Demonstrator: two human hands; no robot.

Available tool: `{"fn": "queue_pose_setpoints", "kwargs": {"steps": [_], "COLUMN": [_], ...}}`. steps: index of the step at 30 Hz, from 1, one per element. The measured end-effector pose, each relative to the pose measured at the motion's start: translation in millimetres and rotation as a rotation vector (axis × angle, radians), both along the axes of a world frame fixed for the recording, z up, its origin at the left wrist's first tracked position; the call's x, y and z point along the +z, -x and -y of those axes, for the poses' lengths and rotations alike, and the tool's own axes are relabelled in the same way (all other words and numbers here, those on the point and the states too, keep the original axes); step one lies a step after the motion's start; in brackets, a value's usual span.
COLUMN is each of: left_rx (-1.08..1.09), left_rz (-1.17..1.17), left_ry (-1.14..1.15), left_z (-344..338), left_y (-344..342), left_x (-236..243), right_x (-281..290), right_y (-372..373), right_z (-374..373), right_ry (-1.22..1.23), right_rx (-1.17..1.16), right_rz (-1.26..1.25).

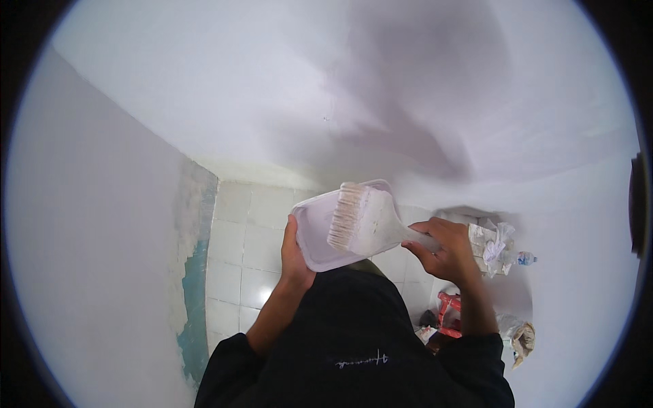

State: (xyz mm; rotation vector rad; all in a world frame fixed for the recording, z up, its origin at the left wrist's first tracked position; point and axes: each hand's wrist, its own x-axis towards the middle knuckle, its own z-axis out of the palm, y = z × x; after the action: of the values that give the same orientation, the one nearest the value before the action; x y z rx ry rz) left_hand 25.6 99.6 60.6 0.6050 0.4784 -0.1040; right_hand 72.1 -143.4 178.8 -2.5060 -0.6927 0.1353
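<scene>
A pale, shallow paint tray is held in front of my body. My left hand grips its left side, thumb along the rim and the other fingers hidden beneath. In my right hand is a wide paintbrush, its handle pinched between thumb and fingers. The brush's bristles point left over the tray and are coated with whitish paint. Whether the bristles touch the tray cannot be made out. Light lilac-white paint coats the tray's inside.
A white wall rises ahead, and another wall at left has a peeling turquoise patch. White tiles cover the floor. At right lie a plastic bottle, crumpled plastic, a red object and an opened sack.
</scene>
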Motion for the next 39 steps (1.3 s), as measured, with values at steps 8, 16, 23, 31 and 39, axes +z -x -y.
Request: {"fn": "queue_pose_setpoints", "kwargs": {"steps": [8, 16, 23, 31, 39], "left_rx": [0.183, 0.351, 0.381, 0.406, 0.430], "left_rz": [0.059, 0.039, 0.037, 0.024, 0.029], "left_ry": [-0.056, -0.143, -0.070, -0.096, -0.109], "left_z": [-18, -43, -54, -67, -75], "left_y": [-10, 3, 22, 32, 36], "left_x": [-2, -20, -51, -51, -48], "right_x": [-71, -102, -144, -199, -148], "right_y": [-2, -21, -62, -102, -69], "right_z": [-23, -75, -112, -130, -148], "right_ry": [-0.679, -1.097, -0.912, -0.750, -0.957], "right_rx": [-0.322, -0.430, -0.544, -0.670, -0.660], "right_rz": [-0.293, -0.628, -0.236, -0.088, -0.344]}}
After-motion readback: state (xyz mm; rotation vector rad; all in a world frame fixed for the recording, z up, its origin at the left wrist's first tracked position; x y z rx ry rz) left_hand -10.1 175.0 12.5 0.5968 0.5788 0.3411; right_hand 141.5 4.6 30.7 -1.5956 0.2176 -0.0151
